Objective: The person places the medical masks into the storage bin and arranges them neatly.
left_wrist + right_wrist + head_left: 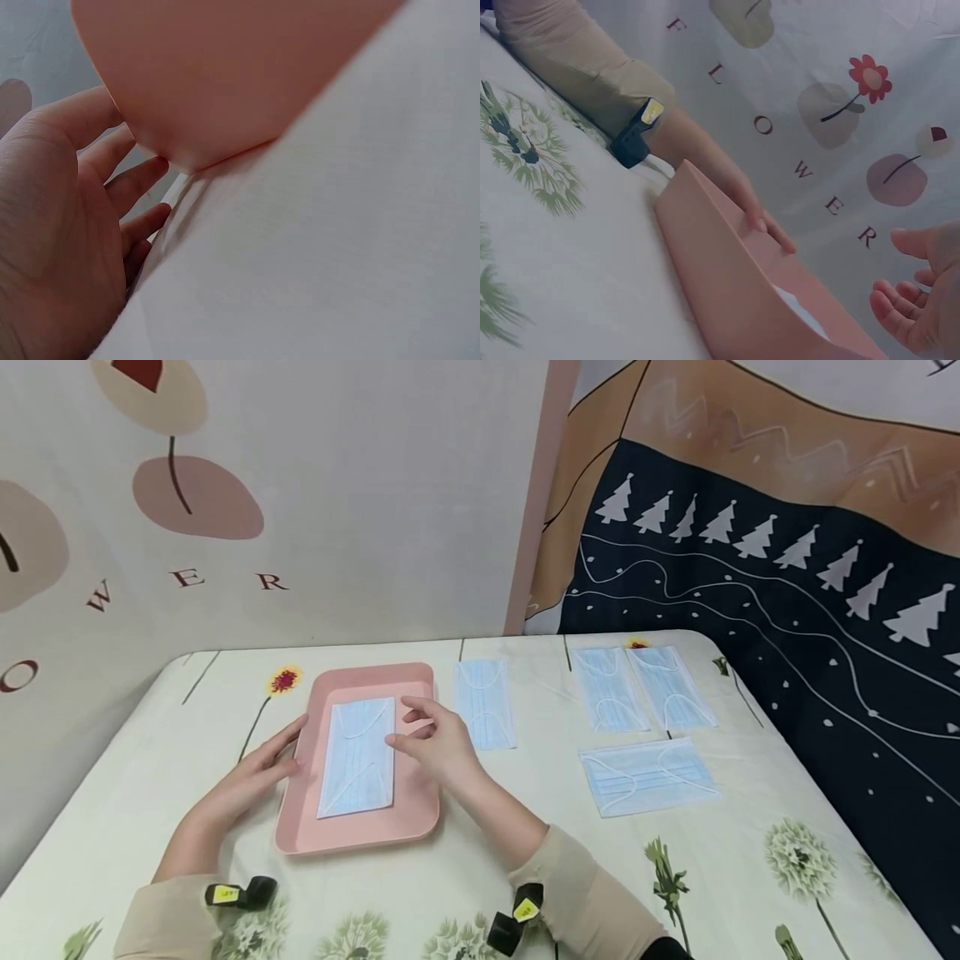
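Pink, the tray (414, 802) is resting between the left hand (258, 772), whose spread fingers are touching its side, and the right hand (442, 739), which is hovering with fingers loosely bent, thumb apart. Inside, a blue mask (356, 758) is lying beside that thumb; four more masks (648, 778) are lying rightward.

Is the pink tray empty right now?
Not empty: in the head view, a mask lies flat inside the tray, pink showing around it. Whether more lie beneath, I cannot tell.
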The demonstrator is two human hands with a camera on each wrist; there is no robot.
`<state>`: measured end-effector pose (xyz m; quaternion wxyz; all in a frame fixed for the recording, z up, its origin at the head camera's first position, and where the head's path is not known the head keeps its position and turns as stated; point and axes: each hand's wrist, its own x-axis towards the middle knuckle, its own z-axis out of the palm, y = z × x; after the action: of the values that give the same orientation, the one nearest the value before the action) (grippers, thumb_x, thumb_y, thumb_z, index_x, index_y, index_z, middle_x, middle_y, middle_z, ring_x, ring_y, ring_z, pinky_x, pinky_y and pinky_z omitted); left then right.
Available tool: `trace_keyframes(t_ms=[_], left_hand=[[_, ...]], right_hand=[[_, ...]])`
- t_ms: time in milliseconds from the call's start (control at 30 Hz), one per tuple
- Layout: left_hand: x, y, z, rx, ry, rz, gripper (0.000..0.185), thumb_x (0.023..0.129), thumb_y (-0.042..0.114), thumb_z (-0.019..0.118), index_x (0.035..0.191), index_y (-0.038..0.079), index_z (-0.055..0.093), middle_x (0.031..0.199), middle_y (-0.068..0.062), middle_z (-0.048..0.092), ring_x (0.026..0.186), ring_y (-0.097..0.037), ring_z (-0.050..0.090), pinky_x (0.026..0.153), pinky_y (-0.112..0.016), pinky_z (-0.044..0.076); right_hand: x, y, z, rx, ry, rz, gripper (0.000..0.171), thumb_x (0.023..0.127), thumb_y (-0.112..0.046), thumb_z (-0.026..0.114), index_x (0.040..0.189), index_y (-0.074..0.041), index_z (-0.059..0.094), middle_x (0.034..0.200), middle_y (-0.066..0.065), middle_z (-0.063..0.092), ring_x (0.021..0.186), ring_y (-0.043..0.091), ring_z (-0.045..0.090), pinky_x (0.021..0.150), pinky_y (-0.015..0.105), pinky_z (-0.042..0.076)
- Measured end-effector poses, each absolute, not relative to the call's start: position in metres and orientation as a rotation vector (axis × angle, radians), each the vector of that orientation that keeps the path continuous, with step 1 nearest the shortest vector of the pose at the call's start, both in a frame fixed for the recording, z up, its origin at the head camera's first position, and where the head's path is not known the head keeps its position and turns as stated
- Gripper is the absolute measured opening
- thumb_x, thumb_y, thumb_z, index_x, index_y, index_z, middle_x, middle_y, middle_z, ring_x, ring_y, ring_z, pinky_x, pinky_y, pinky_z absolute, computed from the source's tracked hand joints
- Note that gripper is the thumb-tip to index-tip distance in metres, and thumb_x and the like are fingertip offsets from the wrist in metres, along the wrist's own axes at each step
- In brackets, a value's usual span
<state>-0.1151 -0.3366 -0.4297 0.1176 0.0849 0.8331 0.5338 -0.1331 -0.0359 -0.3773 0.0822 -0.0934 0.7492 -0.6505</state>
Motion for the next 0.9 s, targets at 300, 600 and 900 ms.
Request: trace_keyframes(t_ms=[300, 600, 900], left_hand=[[-0.115, -0.337, -0.431, 0.26, 2.429, 1.579, 0.07, 0.099, 0.019, 0.055, 0.155, 0.019, 0.013, 0.158, -0.018, 0.003, 0.141, -0.042, -0.003, 0.106, -0.065, 0.005], [-0.115, -0.336, -0.429, 0.242, 2.436, 1.568, 0.071, 0.098, 0.02, 0.055, 0.155, 0.02, 0.013, 0.158, -0.018, 0.004, 0.141, -0.042, -0.002, 0.106, -0.066, 0.006], [-0.115, -0.337, -0.429, 0.24, 2.434, 1.562, 0.071, 0.098, 0.02, 0.055, 0.155, 0.022, 0.013, 0.158, -0.017, 0.004, 0.141, -0.041, -0.002, 0.106, -0.066, 0.006]], right_hand=[[-0.146, -0.011, -0.372, -0.267, 2.344, -1.971, 0.054, 0.081, -0.011, 0.078, 0.131, -0.012, 0.059, 0.105, 0.007, 0.063, 0.08, 0.014, 0.058, 0.065, 0.023, 0.05], [-0.164, 0.012, -0.377, -0.237, 2.422, -1.995, 0.051, 0.082, -0.013, 0.077, 0.13, -0.012, 0.06, 0.106, 0.007, 0.064, 0.082, 0.017, 0.061, 0.07, 0.027, 0.052], [-0.182, 0.037, -0.384, -0.112, 2.512, -2.007, 0.05, 0.083, -0.013, 0.076, 0.13, -0.012, 0.06, 0.111, 0.012, 0.063, 0.085, 0.02, 0.06, 0.068, 0.027, 0.05]])
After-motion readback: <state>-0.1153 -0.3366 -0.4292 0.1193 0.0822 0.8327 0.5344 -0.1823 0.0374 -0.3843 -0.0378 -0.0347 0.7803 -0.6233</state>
